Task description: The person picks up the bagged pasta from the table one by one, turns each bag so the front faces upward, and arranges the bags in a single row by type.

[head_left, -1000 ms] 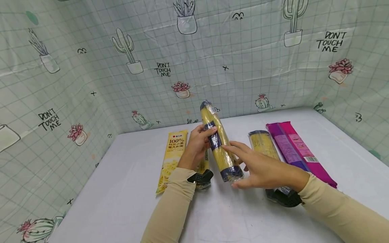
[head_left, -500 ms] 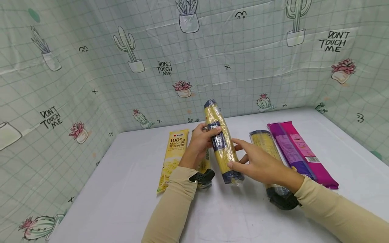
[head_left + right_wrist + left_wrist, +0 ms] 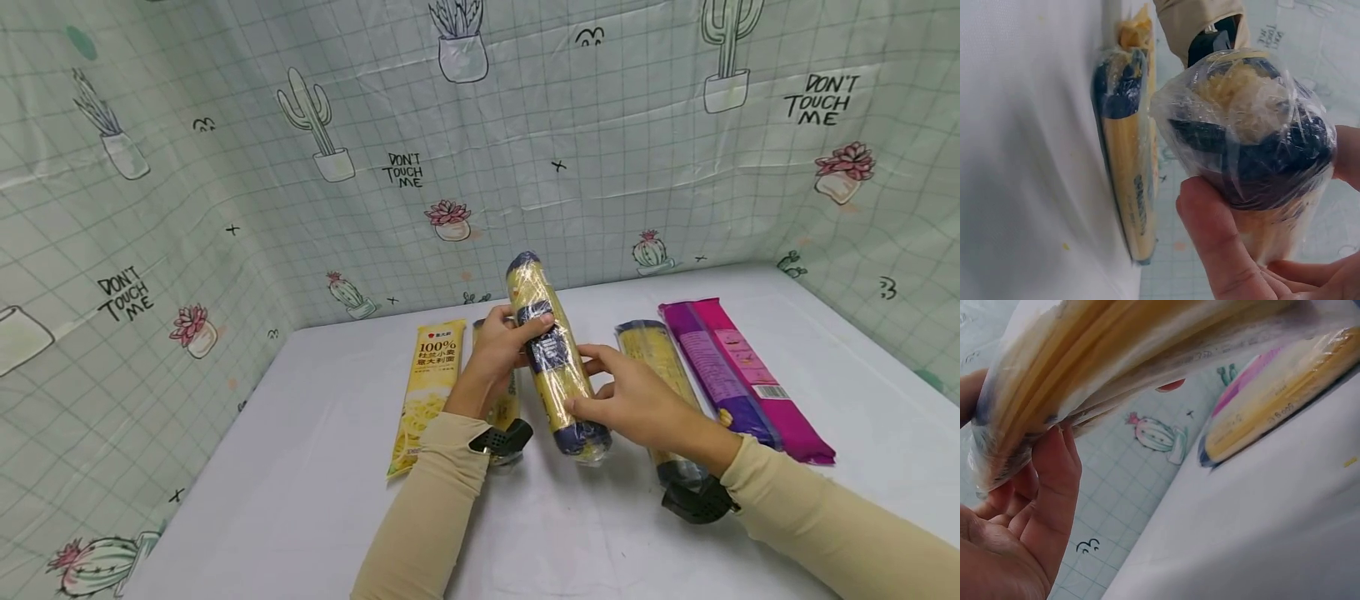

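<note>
A clear-wrapped pack of spaghetti (image 3: 553, 354) with dark blue ends and a blue label is held above the table, tilted with its top leaning away to the left. My left hand (image 3: 495, 350) grips its upper half, the thumb lying across the label. Lower down, my right hand (image 3: 652, 400) holds the right side between thumb and fingers. In the right wrist view the crinkled film end of the spaghetti (image 3: 1254, 162) faces the camera, with the right thumb (image 3: 1216, 231) against it. The left wrist view shows left fingers (image 3: 1057, 494) under the wrapper.
On the white table (image 3: 300, 500) lie a yellow pasta bag (image 3: 427, 392), a second spaghetti pack (image 3: 504, 408) partly behind the left wrist, another pasta pack (image 3: 652, 354) behind the right hand, and a purple-pink bag (image 3: 757, 375). A cactus-print cloth (image 3: 510, 125) stands behind.
My right hand has gone from loosely spread fingers at the lower end to holding the spaghetti's side. The pack has shifted slightly right and turned, its label now facing up more.
</note>
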Available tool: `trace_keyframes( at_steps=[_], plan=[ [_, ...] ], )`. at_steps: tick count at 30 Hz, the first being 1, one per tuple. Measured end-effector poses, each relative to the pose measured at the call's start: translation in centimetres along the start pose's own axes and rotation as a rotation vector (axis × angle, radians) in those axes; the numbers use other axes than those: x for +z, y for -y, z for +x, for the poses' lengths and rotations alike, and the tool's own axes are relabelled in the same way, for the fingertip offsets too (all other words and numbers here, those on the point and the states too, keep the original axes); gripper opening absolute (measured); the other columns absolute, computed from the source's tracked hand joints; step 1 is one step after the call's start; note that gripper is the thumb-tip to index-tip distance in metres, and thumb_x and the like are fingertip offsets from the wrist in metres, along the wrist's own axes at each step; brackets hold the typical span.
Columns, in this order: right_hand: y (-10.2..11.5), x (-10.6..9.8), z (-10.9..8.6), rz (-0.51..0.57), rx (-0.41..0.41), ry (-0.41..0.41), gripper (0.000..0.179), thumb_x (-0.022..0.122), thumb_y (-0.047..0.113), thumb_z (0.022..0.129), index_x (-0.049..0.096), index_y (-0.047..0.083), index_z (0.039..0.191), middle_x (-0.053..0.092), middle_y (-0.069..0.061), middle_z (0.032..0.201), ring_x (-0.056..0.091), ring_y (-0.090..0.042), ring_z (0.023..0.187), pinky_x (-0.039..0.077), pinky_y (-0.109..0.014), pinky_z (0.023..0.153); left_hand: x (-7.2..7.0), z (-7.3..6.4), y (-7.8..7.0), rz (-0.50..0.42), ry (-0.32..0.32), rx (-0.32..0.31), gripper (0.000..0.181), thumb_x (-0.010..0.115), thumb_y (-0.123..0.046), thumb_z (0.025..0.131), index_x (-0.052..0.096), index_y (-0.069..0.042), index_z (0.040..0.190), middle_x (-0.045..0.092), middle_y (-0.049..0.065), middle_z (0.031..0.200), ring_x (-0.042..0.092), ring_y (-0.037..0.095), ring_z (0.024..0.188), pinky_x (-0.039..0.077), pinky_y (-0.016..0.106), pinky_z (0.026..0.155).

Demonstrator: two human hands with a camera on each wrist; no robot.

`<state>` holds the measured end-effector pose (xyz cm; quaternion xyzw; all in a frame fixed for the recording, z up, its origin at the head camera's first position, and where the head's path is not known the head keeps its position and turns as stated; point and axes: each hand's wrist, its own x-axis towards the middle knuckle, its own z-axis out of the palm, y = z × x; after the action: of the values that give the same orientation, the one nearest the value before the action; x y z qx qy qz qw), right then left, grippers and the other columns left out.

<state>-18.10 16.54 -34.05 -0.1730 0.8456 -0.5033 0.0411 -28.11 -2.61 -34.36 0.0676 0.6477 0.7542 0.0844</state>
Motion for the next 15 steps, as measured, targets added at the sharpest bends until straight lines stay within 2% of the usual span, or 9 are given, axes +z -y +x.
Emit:
trace_keyframes(
  at_steps=[3, 9, 15],
  plan=[
    [0.05, -0.06, 0.05, 0.034, 0.006, -0.013, 0.079, 0.076, 0.029, 0.090, 0.034, 0.001, 0.152, 0.056, -0.023, 0.127, 0.069, -0.030, 0.098, 0.059, -0.040, 0.076, -0.20, -0.02, -0.02, 0.001, 0.013, -0.008, 0.056, 0.075, -0.026, 0.093, 0.042, -0.008, 0.135, 0.065, 0.015, 0.111, 0.069, 0.021, 0.085, 0.058, 0.034, 0.071],
    [-0.16, -0.14, 0.30, 0.138, 0.021, -0.037, 0.082, 0.074, 0.021, 0.091, 0.027, -0.003, 0.153, 0.052, -0.028, 0.132, 0.066, -0.038, 0.106, 0.058, -0.042, 0.082, -0.59, -0.16, -0.23, -0.028, 0.049, -0.010, 0.042, 0.061, -0.031, 0.102, 0.053, -0.014, 0.140, 0.063, 0.009, 0.105, 0.066, 0.017, 0.077, 0.056, 0.031, 0.068],
    [-0.36, -0.26, 0.45, 0.174, 0.051, -0.056, 0.082, 0.070, 0.017, 0.090, 0.024, -0.005, 0.154, 0.049, -0.030, 0.139, 0.063, -0.035, 0.110, 0.056, -0.043, 0.087, -0.59, -0.10, -0.30, 0.030, 0.082, -0.055, 0.053, 0.063, -0.025, 0.101, 0.047, -0.021, 0.151, 0.064, 0.007, 0.103, 0.064, 0.017, 0.080, 0.056, 0.032, 0.075]
  ],
)
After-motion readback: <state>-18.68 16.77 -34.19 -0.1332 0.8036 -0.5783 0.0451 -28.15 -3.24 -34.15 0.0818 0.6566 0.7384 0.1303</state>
